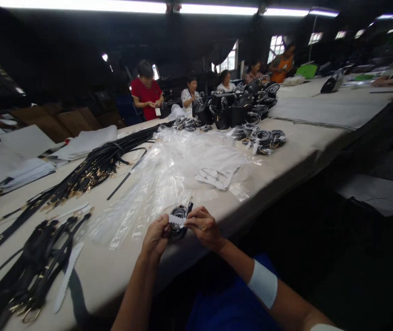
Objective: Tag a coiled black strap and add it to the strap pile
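Note:
At the table's near edge, my left hand [157, 233] grips the left side of a coiled black strap [178, 233] in clear wrapping. A white strip [176, 220] with a wavy edge lies across the coil. My right hand [204, 227] pinches the right end of that strip, fingers pressed together. A short end of strap with a gold clasp sticks up from the coil. Just beyond my hands spread clear plastic bags [162, 170], and several white wavy-edged strips [217, 177] lie on them.
Long black straps with gold clasps [89, 174] stretch along the left; more black straps [34, 271] lie near left. Wrapped coils [261, 139] and black handbags [224, 112] are piled farther back. Several people sit or stand behind the table [296, 151], whose edge runs diagonally right.

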{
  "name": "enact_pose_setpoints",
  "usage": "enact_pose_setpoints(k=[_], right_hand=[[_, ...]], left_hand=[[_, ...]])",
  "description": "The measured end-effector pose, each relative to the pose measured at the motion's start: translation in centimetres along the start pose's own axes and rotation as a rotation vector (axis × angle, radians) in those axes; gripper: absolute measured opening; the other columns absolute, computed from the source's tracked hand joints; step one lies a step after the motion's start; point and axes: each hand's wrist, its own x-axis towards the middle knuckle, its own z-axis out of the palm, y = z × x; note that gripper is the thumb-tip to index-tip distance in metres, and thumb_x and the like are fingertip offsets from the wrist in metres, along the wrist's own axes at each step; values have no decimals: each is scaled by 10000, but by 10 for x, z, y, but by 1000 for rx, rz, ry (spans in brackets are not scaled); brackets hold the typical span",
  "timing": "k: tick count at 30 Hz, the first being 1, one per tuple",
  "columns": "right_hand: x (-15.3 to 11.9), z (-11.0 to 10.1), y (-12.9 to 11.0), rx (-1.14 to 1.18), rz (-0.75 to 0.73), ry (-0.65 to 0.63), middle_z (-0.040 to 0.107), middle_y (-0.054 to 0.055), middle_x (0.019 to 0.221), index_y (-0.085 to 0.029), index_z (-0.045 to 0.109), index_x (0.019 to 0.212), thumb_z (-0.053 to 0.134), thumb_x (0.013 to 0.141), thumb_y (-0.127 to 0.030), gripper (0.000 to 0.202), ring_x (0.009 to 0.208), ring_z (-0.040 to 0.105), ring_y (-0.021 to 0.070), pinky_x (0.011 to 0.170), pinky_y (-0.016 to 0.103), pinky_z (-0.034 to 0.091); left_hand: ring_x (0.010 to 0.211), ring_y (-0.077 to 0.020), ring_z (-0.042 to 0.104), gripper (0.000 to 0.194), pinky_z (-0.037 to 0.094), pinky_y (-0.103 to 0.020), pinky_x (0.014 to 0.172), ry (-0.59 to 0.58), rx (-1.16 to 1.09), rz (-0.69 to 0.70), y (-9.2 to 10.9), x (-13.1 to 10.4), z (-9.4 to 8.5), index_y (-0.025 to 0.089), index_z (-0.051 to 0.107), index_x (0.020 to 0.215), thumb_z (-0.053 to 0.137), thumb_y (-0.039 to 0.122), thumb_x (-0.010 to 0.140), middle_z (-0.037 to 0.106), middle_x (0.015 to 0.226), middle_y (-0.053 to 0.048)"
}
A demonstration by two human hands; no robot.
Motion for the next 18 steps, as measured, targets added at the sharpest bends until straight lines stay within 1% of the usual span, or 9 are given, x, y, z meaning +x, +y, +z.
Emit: enact_pose_setpoints(k=[3, 5, 8, 10, 12, 14, 15, 16, 18], right_hand=[[-11, -5, 4, -18, 101, 6, 642, 47, 853, -271, 779, 877, 706, 855, -288, 79, 900, 530, 204, 814, 346, 484], [-20, -12, 5, 0, 258, 32, 619, 54, 855, -263, 779, 840, 725, 831, -317, 77, 903, 536, 214, 833, 360, 470], [-30, -24, 3, 33, 473, 87, 623, 72, 880, -209, 752, 819, 679, 853, -376, 185, 905, 567, 222, 883, 379, 450], [-31, -29, -1, 53, 562, 98, 638, 75, 825, -172, 723, 816, 620, 885, -444, 299, 830, 599, 212, 833, 370, 475], [-28, -29, -5, 108, 647, 62, 649, 65, 745, -144, 702, 852, 565, 892, -543, 424, 702, 627, 193, 701, 336, 513], [-22, -24, -9, 244, 734, -8, 656, 47, 706, -126, 671, 991, 548, 854, -648, 554, 602, 633, 177, 574, 293, 509], [-19, -20, -10, 350, 777, -41, 659, 37, 715, -127, 638, 1082, 573, 819, -680, 616, 589, 631, 169, 550, 274, 499], [-16, -16, -11, 490, 824, -51, 659, 26, 733, -137, 606, 1149, 630, 774, -685, 664, 596, 625, 157, 554, 257, 487], [-12, -7, -12, 764, 868, 0, 642, 6, 755, -149, 591, 1189, 759, 686, -632, 717, 623, 597, 124, 591, 223, 455]], left_hand=[[435, -45, 275, 480, 230, -188, 461, -18, 70, 54, -2, -8, 0, 153, 518, 673, 805, 523, 567, 371, 462, 87], [454, -56, 320, 444, 250, -194, 477, -18, 142, 117, -1, -15, 3, 146, 558, 709, 781, 521, 632, 426, 494, 70], [498, -82, 384, 395, 279, -212, 496, -27, 246, 206, 4, -26, 10, 152, 593, 733, 755, 510, 691, 501, 552, 47], [543, -113, 443, 356, 326, -230, 531, -42, 375, 282, 6, -33, 17, 163, 608, 748, 724, 500, 731, 544, 589, 28], [613, -157, 515, 321, 386, -256, 591, -37, 549, 394, 6, -40, 25, 181, 618, 783, 666, 499, 779, 594, 649, 6], [665, -192, 561, 314, 427, -281, 643, -1, 679, 490, 4, -46, 34, 203, 619, 823, 610, 516, 807, 628, 708, -8], [671, -201, 570, 318, 438, -288, 655, 23, 705, 510, 2, -49, 39, 213, 618, 837, 594, 529, 809, 634, 719, -9], [667, -207, 573, 324, 449, -293, 662, 48, 718, 517, 1, -51, 45, 222, 617, 851, 580, 541, 810, 638, 724, -6], [637, -208, 568, 326, 464, -296, 658, 82, 727, 511, -1, -57, 55, 237, 610, 865, 551, 555, 819, 631, 701, 4]])
